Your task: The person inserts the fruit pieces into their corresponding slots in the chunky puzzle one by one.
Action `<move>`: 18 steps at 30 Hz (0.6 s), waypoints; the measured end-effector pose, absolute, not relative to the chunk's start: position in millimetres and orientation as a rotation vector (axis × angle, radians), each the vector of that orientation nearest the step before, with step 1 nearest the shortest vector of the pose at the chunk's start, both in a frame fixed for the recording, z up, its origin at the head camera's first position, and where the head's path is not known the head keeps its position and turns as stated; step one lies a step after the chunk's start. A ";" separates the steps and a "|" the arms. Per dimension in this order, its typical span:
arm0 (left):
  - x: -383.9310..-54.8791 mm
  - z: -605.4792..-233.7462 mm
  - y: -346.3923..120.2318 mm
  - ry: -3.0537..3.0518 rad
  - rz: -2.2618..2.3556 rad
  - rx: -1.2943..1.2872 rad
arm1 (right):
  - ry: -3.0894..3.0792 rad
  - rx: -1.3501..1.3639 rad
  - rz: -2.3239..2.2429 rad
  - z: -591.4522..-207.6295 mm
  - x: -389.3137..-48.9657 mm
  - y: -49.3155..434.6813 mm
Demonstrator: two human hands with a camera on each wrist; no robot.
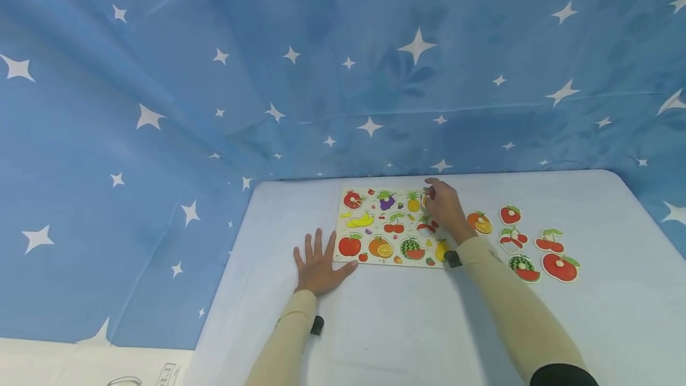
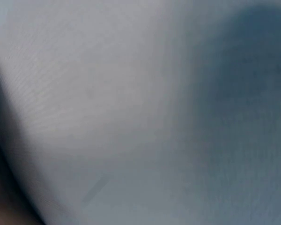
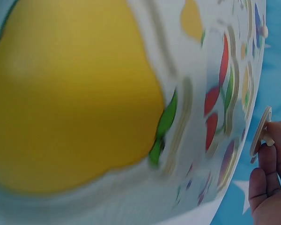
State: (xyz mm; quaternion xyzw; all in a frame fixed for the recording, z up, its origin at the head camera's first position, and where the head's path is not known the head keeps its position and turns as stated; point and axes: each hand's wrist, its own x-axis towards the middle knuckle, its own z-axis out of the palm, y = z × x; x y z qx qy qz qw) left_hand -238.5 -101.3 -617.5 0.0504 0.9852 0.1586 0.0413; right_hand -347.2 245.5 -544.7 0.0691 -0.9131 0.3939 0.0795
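A fruit puzzle board (image 1: 375,260) lies on the white table. My left hand (image 1: 320,270) rests with fingers spread at the board's left side, its thumb by the lower left corner; the left wrist view shows mostly white cloth. Over the board's upper right corner, my right hand (image 1: 446,207) pinches a wooden puzzle piece (image 3: 260,133) by its small knob. That piece appears edge-on in the right wrist view, so its picture cannot be told. On the board, the grapes (image 1: 386,200) and pomegranate (image 1: 352,199) carry knobs. A yellow pear picture (image 3: 79,93) fills much of the right wrist view.
Loose knobbed pieces lie right of the board: an orange (image 1: 480,223), a strawberry (image 1: 510,215), a red-and-white fruit piece (image 1: 513,240), cherries (image 1: 549,241), a watermelon (image 1: 524,268) and a red apple (image 1: 560,268). A blue star-patterned cloth (image 1: 343,76) hangs behind the table.
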 end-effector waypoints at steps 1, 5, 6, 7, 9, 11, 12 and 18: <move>-238.9 -616.9 -101.0 3.015 0.492 0.159 | -2.729 0.215 1.182 -544.7 -348.3 242.5; -239.4 -615.8 -101.0 3.011 0.489 0.160 | -2.732 0.205 1.202 -543.8 -350.9 231.9; -239.4 -615.7 -101.1 3.013 0.483 0.156 | -2.737 0.198 1.202 -543.7 -351.7 229.7; -239.5 -615.6 -101.3 3.015 0.482 0.153 | -2.740 0.196 1.201 -543.6 -352.5 227.4; -240.9 -616.3 -101.7 3.026 0.462 0.145 | -2.747 0.189 1.194 -543.4 -354.9 223.8; -241.9 -616.6 -101.6 3.033 0.455 0.140 | -2.754 0.191 1.181 -543.4 -357.0 220.9; -242.3 -616.9 -101.5 3.034 0.456 0.140 | -2.757 0.195 1.176 -543.6 -357.7 219.8; -242.0 -620.1 -100.3 3.030 0.468 0.140 | -2.743 0.239 1.185 -547.7 -357.8 216.7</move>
